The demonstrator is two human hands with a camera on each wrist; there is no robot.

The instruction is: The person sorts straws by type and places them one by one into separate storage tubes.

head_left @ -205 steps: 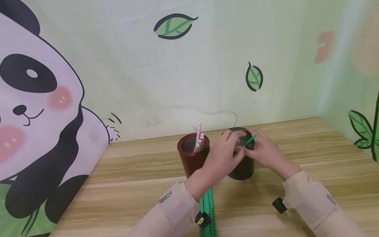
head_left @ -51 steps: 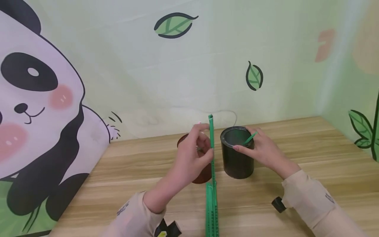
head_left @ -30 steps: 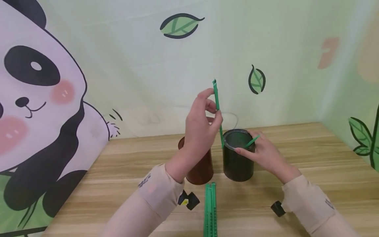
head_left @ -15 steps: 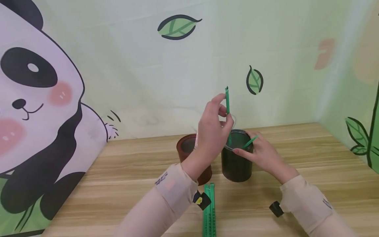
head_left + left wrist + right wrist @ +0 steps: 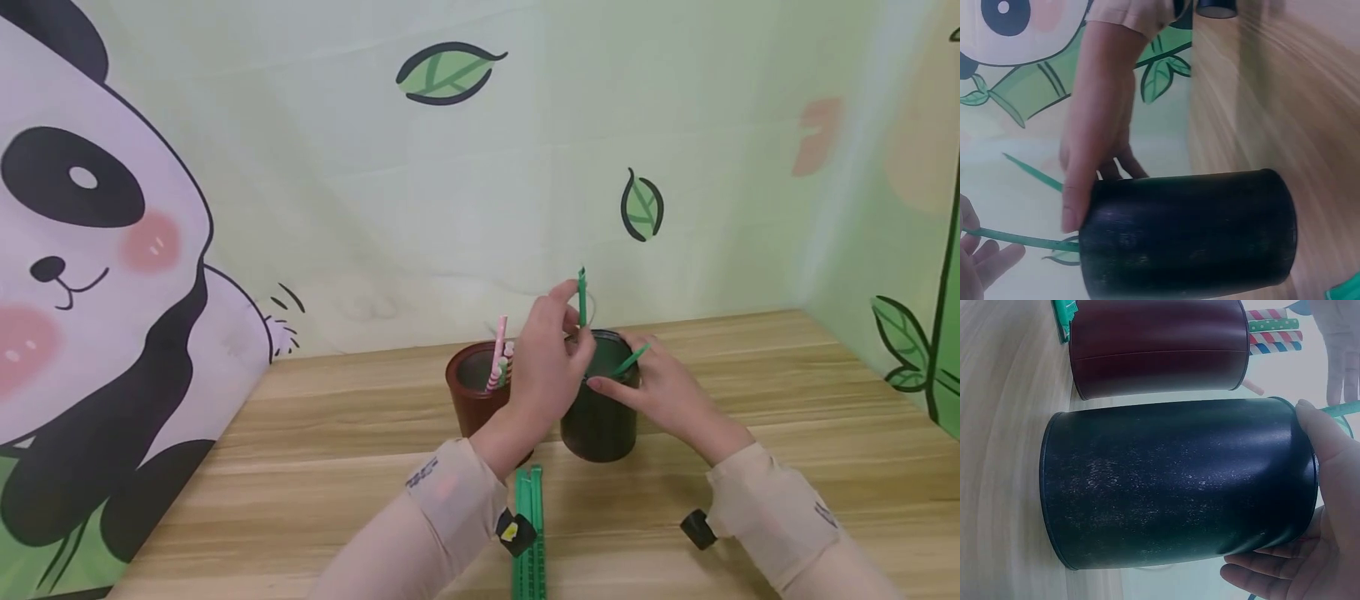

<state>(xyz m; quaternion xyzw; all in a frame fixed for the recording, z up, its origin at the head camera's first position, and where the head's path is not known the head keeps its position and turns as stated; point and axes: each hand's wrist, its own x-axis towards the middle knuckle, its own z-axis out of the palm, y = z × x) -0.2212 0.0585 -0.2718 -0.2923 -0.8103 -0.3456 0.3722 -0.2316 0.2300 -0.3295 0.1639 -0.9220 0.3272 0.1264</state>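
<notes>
A black cylindrical holder point(image 5: 600, 429) stands upright on the table. My right hand point(image 5: 669, 392) grips its rim, thumb at the near side and fingers behind, as the right wrist view shows with the holder point(image 5: 1172, 487). My left hand point(image 5: 546, 354) pinches a thin green wrapped straw point(image 5: 582, 302) upright above the holder. In the left wrist view the straw point(image 5: 1029, 240) runs to the rim, its lower end hidden inside. Another green straw point(image 5: 633, 358) leans out of the holder beside my right hand.
Left of the black holder stands a dark red holder point(image 5: 474, 408) with several patterned paper straws point(image 5: 498, 354), partly behind my left hand. A bundle of green wrapped straws point(image 5: 529, 533) lies on the wooden table point(image 5: 337, 467) in front. A panda-printed cloth backs the table.
My left hand took a green straw from the bundle, raised it, carried it right and lowered it into the black holder. My right hand stays on the rim.
</notes>
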